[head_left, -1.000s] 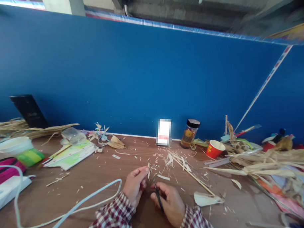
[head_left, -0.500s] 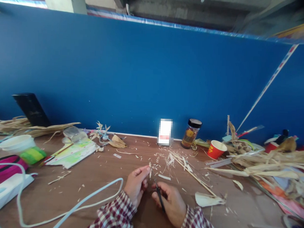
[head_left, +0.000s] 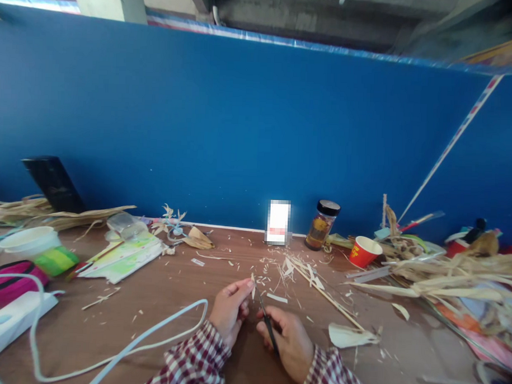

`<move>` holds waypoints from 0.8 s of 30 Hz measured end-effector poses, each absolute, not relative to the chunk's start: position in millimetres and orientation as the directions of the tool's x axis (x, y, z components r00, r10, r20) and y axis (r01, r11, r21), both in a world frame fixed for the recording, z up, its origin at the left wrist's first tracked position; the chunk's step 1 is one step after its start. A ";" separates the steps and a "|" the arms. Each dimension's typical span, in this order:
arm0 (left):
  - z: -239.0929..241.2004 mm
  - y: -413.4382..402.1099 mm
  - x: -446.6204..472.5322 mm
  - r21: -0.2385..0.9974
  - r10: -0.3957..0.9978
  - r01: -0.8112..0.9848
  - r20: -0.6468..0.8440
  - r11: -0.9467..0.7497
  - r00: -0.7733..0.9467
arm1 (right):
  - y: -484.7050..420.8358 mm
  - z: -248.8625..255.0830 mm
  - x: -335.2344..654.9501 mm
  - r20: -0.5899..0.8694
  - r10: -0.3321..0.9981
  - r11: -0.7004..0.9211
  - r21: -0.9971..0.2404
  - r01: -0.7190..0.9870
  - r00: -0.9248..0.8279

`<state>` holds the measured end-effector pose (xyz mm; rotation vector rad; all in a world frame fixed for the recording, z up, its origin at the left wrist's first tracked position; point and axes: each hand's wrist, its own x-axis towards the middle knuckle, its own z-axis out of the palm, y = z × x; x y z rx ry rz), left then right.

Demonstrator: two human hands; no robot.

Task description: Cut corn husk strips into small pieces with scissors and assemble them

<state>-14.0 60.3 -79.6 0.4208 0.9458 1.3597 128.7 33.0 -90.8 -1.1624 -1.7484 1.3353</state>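
Note:
My left hand [head_left: 230, 306] pinches a small pale strip of dried husk [head_left: 253, 284] between thumb and fingertips, just above the brown table [head_left: 159, 306]. My right hand [head_left: 288, 340] is closed round a pair of small black scissors [head_left: 266, 321], whose tips point up-left at the strip. Both wrists wear red-and-white checked sleeves. Fine husk trimmings [head_left: 284, 270] lie scattered on the table just beyond my hands.
A white cable [head_left: 120, 349] loops at the left from a white power strip [head_left: 12, 318]. A jar with a black lid [head_left: 322, 224], a red paper cup [head_left: 363, 251] and heaps of dried husk [head_left: 450, 274] lie right. A white bowl [head_left: 26, 241], papers [head_left: 123, 254], blue partition [head_left: 241, 130].
The view has shifted slightly; my hands stay together, the scissors' tips edging closer to the husk strip. Nothing was picked up or let go.

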 end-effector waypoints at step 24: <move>-70.7 71.9 -44.1 0.745 0.927 -0.663 -0.299 0.079 -0.226 | 41.1 -39.8 165.9 0.151 0.982 0.176 -0.550 0.816 -0.110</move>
